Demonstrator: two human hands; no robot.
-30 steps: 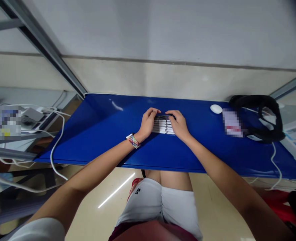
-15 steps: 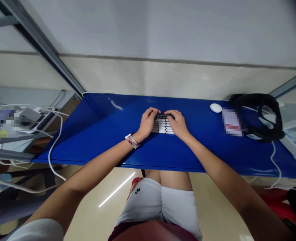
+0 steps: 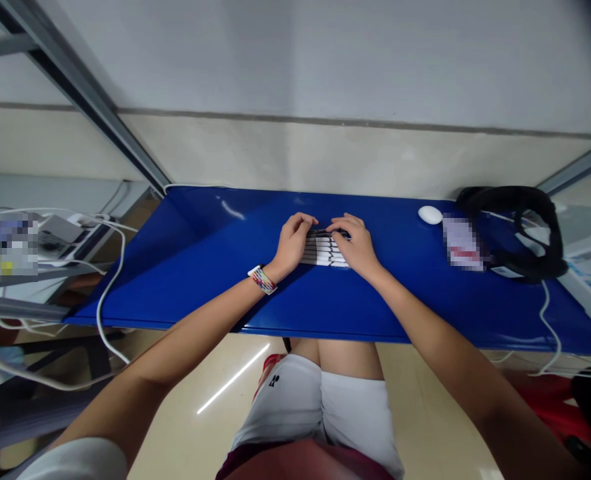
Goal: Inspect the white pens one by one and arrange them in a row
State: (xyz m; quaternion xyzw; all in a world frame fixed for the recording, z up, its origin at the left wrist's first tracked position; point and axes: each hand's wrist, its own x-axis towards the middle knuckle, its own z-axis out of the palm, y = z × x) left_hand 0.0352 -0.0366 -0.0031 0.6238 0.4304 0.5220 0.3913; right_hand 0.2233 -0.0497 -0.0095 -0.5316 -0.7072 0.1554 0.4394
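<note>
White slats (image 3: 323,252) lie stacked in rows at the centre of the frame, on our blue table (image 3: 215,280). Our left hand (image 3: 292,245) and right hand (image 3: 358,245) curl around their opposite ends, fingers bent; we cannot tell how firmly they grip

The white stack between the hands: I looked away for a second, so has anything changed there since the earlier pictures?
The fingers of the right hand have shifted slightly toward the wall, looking a little more raised; nothing was visibly taken hold of or let go. The left hand, white stack and white oval object stayed essentially as they were.
</note>
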